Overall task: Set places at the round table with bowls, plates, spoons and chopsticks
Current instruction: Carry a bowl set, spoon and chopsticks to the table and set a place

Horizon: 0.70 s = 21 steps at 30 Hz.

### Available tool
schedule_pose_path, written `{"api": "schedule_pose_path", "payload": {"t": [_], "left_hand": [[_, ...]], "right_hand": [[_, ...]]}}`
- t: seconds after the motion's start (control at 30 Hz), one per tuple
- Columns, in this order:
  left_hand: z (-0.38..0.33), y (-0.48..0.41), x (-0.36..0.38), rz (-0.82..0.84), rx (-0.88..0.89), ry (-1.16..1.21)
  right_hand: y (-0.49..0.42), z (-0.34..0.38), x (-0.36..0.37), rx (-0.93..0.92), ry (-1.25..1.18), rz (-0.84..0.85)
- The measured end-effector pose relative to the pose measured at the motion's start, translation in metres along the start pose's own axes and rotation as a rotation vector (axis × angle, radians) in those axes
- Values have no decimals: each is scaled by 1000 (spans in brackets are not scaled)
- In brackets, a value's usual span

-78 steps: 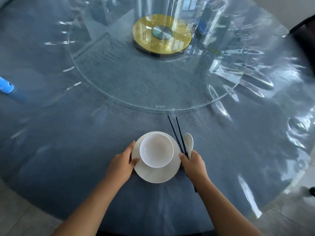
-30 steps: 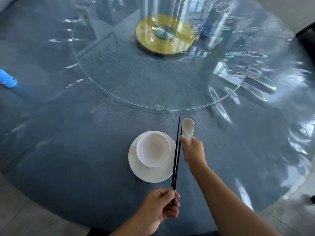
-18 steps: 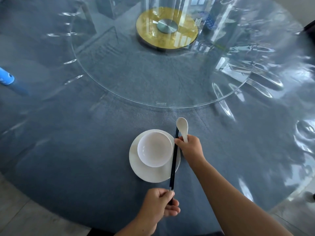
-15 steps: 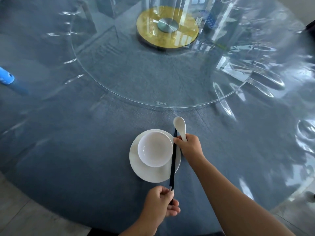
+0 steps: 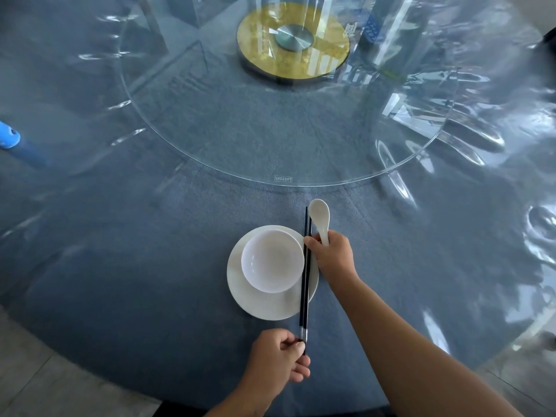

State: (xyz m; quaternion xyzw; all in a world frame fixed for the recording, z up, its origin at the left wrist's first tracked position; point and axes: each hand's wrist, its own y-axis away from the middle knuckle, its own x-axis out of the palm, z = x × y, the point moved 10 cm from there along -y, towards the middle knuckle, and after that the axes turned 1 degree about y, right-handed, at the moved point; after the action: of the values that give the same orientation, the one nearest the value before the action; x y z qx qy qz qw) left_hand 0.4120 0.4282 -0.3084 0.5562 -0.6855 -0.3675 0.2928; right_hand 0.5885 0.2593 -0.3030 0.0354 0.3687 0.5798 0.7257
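Spoon handle hidden inside right hand; blue object cut by left edge.

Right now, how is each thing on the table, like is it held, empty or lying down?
bowl, upright and empty, standing on the plate
plate, flat on the table, under the bowl
chopsticks, paired, crossing over the plate's right edge, near end pinched by the left hand
spoon, handle gripped by the right hand, scoop end pointing away
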Motion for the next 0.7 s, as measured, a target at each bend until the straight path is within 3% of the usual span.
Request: {"api": "schedule_pose_path", "payload": {"t": [0.4, 0.7], "left_hand": [[2, 5, -3, -31, -44, 73], [-5, 13, -38, -14, 51, -1]], "right_hand": [[4, 3, -2, 12, -42, -13], [29, 1, -26, 3, -118, 20]]}}
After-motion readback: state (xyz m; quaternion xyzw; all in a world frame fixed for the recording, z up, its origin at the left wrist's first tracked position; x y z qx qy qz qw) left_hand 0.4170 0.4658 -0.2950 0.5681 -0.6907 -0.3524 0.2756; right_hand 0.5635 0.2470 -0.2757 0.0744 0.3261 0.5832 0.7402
